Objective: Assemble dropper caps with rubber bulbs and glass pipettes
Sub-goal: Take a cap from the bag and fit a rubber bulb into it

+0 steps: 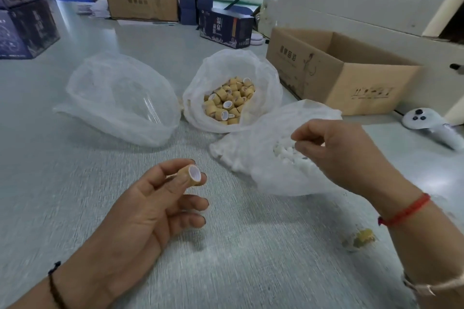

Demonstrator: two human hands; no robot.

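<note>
— So, which way does the cap (192, 175) point?

— Its open white-lined mouth faces up and toward the right of the frame, short axis tilted that way. I pinch it between thumb and forefinger of my left hand (153, 204), low centre, palm up, the other fingers loosely curled.

— And your other hand?

— My right hand (336, 150) hangs at centre right, fingers curled down over the bag of white bulbs (271, 158). Whether it pinches anything, I cannot tell.

— More caps?

— In the open bag (231, 98) at centre; the pipette bag (120, 98) lies left.
</note>
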